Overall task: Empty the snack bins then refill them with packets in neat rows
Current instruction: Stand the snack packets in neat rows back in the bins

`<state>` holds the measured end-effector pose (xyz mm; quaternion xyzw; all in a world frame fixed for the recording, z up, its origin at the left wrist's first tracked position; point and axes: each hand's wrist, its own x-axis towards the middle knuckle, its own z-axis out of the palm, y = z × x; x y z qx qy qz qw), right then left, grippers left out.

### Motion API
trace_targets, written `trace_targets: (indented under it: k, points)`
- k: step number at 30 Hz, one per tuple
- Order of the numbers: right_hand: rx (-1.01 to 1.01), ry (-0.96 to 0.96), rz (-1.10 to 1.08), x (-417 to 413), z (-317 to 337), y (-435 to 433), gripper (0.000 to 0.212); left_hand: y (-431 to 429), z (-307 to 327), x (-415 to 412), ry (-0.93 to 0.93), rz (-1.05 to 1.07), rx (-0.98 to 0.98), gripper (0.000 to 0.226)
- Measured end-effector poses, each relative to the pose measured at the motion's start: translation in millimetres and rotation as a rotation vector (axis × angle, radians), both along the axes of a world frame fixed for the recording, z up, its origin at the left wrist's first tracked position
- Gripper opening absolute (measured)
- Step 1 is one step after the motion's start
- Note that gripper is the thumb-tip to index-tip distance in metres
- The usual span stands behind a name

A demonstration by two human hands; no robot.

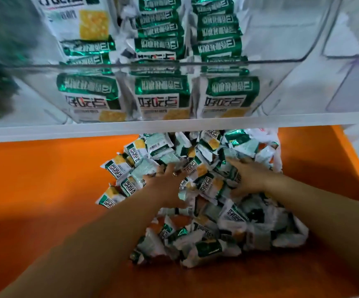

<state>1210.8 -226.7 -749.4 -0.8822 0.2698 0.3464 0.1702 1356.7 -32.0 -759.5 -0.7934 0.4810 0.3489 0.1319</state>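
Both hands are down in it now. The left hand (167, 183) lies with fingers spread across the loose heap of green-and-white foil snack packets (206, 214) on the orange tray (45, 179). The right hand (249, 179) lies flat on the heap too, fingers stretched out though blurred, and neither is clamped on a packet as far as I can see. The packets point every way under the fingers. Above and beyond the heap, the clear plastic bin (195, 62) holds three neat rows (161, 93). Its bare space is on the right, nearer the right hand.
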Motion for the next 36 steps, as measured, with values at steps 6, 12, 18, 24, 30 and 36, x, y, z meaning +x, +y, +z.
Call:
trace_targets:
  k: [6,12,18,24,30,36]
  points:
    - [0.175,-0.016,0.051,0.2,5.3,-3.1,0.098,4.3,-2.8,-12.2,0.337,-0.007,-0.019,0.073]
    - [0.326,-0.116,0.111,-11.2,17.9,-3.5,0.098,15.3,-6.4,3.9,0.431,0.126,-0.131,0.070]
    - [0.290,0.184,0.150,-43.9,37.5,-24.5,0.122,30.6,-14.8,9.6,0.585,0.203,0.010,0.093]
    - [0.378,0.089,0.094,-68.7,26.7,13.0,0.116,28.1,-9.2,-0.1,0.694,0.256,-0.022,0.088]
    - [0.435,-0.073,0.040,-66.5,19.3,29.8,0.109,28.4,-9.0,-11.8,0.698,0.266,-0.123,0.082]
    - [0.451,-0.223,0.009,-55.8,11.7,39.7,0.103,35.2,-21.7,-17.4,0.668,0.359,-0.176,0.090]
